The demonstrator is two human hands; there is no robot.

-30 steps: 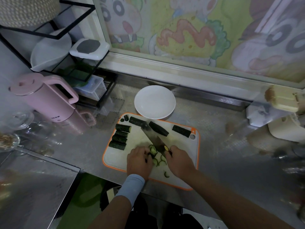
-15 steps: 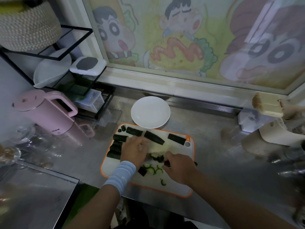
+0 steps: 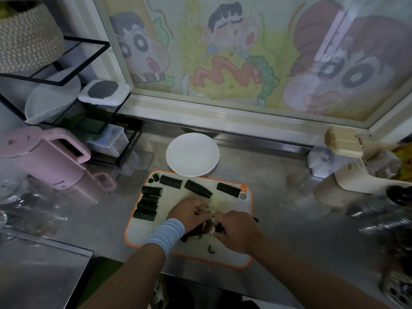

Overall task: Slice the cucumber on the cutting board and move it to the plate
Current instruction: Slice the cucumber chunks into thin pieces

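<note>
A white cutting board [image 3: 243, 210] with an orange rim lies on the steel counter. Dark green cucumber chunks [image 3: 170, 181] lie along its far edge and in a column [image 3: 147, 206] on its left. My left hand [image 3: 189, 214], with a pale blue wristband, curls its fingers over cut cucumber slices at the board's middle. My right hand [image 3: 237, 230] grips the knife [image 3: 220, 228], whose blade is mostly hidden between the two hands. One loose slice [image 3: 211, 249] lies near the front edge. The white plate [image 3: 192, 155] sits empty just beyond the board.
A pink kettle [image 3: 44, 159] stands at the left, by a black wire rack [image 3: 89, 121] with containers. Glassware sits at the far left edge. Cream appliances [image 3: 347, 179] and dark items crowd the right. A window with cartoon drawings runs along the back.
The knife no longer points away over the board; it now sits low between my hands. My left hand reached toward the chunks, then came back against the right hand. The view has tilted upward.
</note>
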